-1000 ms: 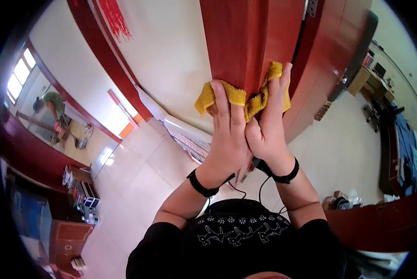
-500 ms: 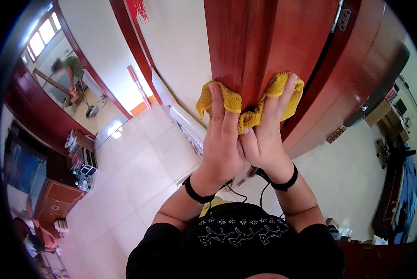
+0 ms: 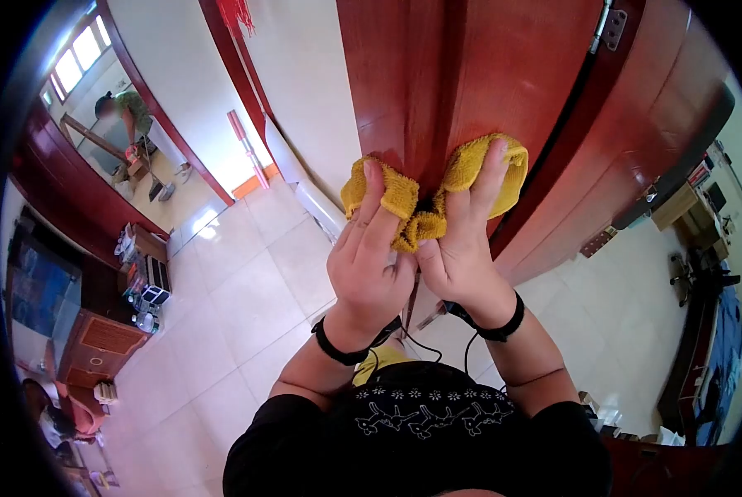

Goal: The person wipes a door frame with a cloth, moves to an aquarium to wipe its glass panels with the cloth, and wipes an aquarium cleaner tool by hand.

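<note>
A yellow terry cloth [image 3: 487,166] lies against the lower part of a glossy reddish-brown wooden door [image 3: 520,74], bunched in the middle and spread to both sides. My left hand [image 3: 367,265] holds its left part, with fingers pointing up the door and the cloth tucked between them. On the other side, my right hand [image 3: 468,257] grips the right part, its fingertips pressing the cloth to the wood. The two thumbs are close together near the bunched middle. Black bands circle both wrists.
At right are the door hinge [image 3: 611,31] and a room with a bed [image 3: 723,356]. A cabinet [image 3: 106,348] stands at left beside bottles and boxes. Through the far doorway, another person [image 3: 131,112] bends over with a broom and dustpan. Pale tiles [image 3: 230,290] cover the floor.
Both hands and the cloth have shifted a little left and down the door. The cloth's right part is spread wider. The far person's broom and dustpan have moved slightly.
</note>
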Demonstrator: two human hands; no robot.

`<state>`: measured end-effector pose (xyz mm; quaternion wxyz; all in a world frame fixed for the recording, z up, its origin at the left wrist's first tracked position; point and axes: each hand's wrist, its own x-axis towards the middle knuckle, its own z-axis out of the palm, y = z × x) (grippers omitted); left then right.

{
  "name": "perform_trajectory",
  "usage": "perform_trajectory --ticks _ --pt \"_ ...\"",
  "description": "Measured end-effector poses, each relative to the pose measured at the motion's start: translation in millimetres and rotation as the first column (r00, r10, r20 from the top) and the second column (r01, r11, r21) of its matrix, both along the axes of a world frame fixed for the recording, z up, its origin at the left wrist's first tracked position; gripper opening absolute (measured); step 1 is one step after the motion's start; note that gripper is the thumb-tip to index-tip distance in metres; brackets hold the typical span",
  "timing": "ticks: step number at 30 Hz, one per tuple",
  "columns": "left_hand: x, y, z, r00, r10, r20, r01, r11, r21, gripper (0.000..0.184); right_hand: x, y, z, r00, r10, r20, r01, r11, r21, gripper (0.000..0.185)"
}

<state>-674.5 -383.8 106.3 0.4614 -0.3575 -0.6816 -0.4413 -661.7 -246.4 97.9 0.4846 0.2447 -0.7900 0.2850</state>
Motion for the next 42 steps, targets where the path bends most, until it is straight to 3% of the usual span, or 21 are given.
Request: perform_trajectory --ticks 5,11,18,21,24,26,28,30,32,36,38,39,40,42 --pt "5 1 1 0.998 -0.031 0.051 0.027 0.997 0.067 0.05 4 -2 0 0.997 -0.051 0.053 0.052 0.999 -0.001 0.065" --pt "8 -10 -10 0.991 0.035 0.128 -0.032 0.999 -0.029 0.046 5 0 -5 0.993 -0.056 0.109 0.053 0.998 0.024 0.062" --pt "5 -15 -20 0.991 -0.008 0.135 0.009 1.0 -0.009 0.045 0 3 -24 0.995 -0.08 0.064 0.077 0.996 0.048 0.061" --pt "2 -19 -24 0.998 0.002 0.064 0.0 1.0 -0.031 0.052 -1 7 -30 0.996 -0.088 0.01 0.087 0.994 0.069 0.062" --pt "4 -30 -25 0.99 0.032 0.137 -0.011 0.988 -0.154 0.06 3 15 -31 0.992 -0.105 0.063 0.097 0.988 0.12 0.065" --pt "1 -40 -27 0.967 -0.118 0.224 0.127 0.992 -0.024 0.068 6 24 -33 0.986 -0.064 0.151 0.055 0.996 0.068 0.071" --pt "-3 -47 -31 0.971 -0.141 0.193 0.153 0.987 -0.049 0.058 8 31 -31 0.99 -0.085 0.116 0.079 0.995 0.058 0.075" --pt "-1 -42 -30 0.962 -0.214 0.171 0.175 0.961 0.215 0.046 10 34 -23 0.995 -0.096 -0.01 0.095 0.989 -0.113 0.075" --pt "5 -36 -22 0.962 -0.155 0.225 0.109 0.973 0.205 0.041 16 33 -10 0.987 -0.157 0.038 0.162 0.957 -0.243 0.073" --pt "-5 -26 -3 0.987 0.006 0.158 -0.018 0.997 0.074 0.048 14 46 11 0.942 -0.3 0.151 0.33 0.909 -0.254 0.07" --pt "-4 -18 16 0.999 0.025 0.041 -0.023 0.998 -0.059 0.051 7 51 27 0.947 -0.31 0.087 0.322 0.912 -0.253 0.068" --pt "-3 -15 25 0.998 0.049 0.046 -0.044 0.995 -0.09 0.055 5 52 37 0.971 -0.234 0.054 0.239 0.921 -0.308 0.067" --pt "-3 -11 35 0.998 0.051 0.042 -0.047 0.995 -0.089 0.055 2 52 47 0.987 -0.158 0.016 0.153 0.921 -0.36 0.065" --pt "-3 -3 52 0.993 0.06 -0.103 -0.069 0.994 -0.089 0.063 -3 43 65 0.983 -0.163 -0.083 0.123 0.926 -0.356 0.066"
